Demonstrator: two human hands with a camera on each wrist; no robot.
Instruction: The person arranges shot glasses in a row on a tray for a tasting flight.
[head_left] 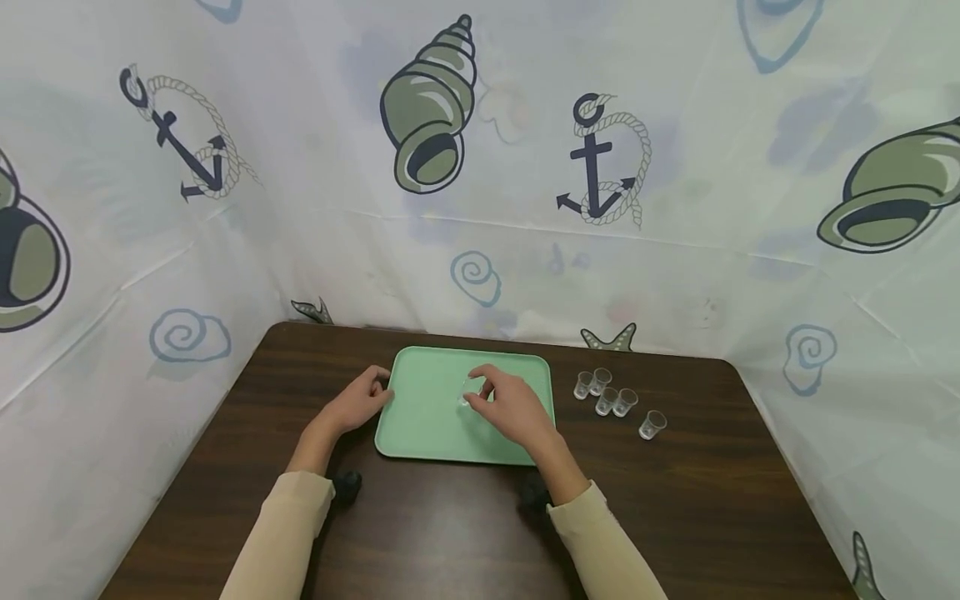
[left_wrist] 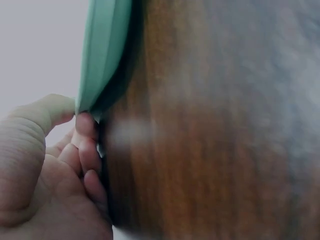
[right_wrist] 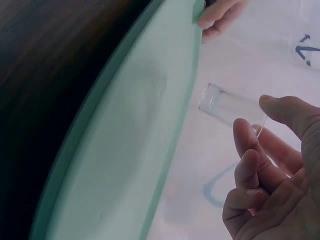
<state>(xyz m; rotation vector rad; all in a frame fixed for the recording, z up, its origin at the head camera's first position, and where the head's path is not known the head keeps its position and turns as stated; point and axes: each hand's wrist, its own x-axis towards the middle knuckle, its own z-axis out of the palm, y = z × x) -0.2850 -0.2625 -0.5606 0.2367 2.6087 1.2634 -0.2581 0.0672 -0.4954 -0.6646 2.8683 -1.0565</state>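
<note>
A light green tray (head_left: 423,425) lies on the dark wooden table. At its left rim my left hand (head_left: 358,406) pinches the edge between thumb and fingers; in the left wrist view the thumb sits above the tray (left_wrist: 101,50) rim and fingertips (left_wrist: 87,125) below it. My right hand (head_left: 516,408) is over the tray and holds a small clear shot glass (right_wrist: 225,104) by its rim with thumb and fingers. The right wrist view shows the glass with its thick base pointing away from the hand, apparently above the tray surface.
Several more clear shot glasses (head_left: 616,402) stand on the table to the right of the tray, one (head_left: 652,425) apart from the others. A white curtain (head_left: 517,267) with sea prints hangs behind the table (head_left: 442,533) and along its sides.
</note>
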